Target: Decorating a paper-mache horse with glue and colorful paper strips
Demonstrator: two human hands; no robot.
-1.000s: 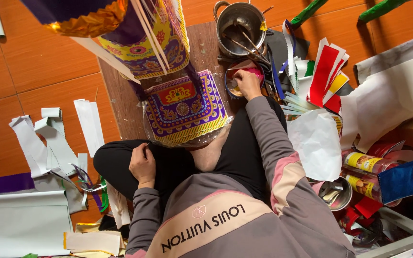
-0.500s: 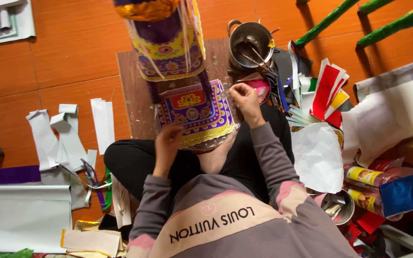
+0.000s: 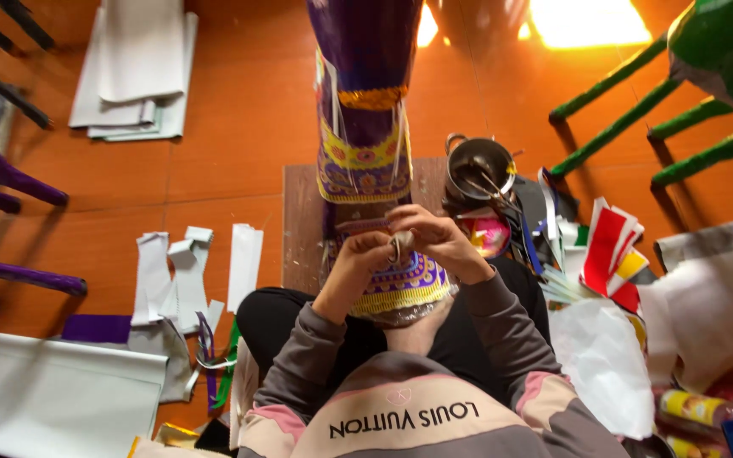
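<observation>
A tall purple paper figure (image 3: 366, 127) with yellow patterned bands stands on a wooden board (image 3: 301, 229) in front of my crossed legs. Its lower drum-shaped part (image 3: 405, 293), purple with gold trim, rests against my lap. My left hand (image 3: 356, 265) and my right hand (image 3: 436, 242) meet in front of it, fingers pinched together on a small silvery piece (image 3: 400, 248). A thin patterned strip (image 3: 365, 225) lies just above my left fingers. What the silvery piece is cannot be made out.
A metal pot (image 3: 478, 165) with tools stands right of the board. Red, yellow and white sheets (image 3: 608, 254) and a white bag (image 3: 604, 365) lie to the right. White paper strips (image 3: 171, 271), a rolled sheet (image 3: 53, 399), purple legs (image 3: 10, 271) and green legs (image 3: 629, 110) surround me.
My left hand lifted off my knee and joined my right hand, which drew back from beside the pot. My view tilted up, showing more of the tall figure.
</observation>
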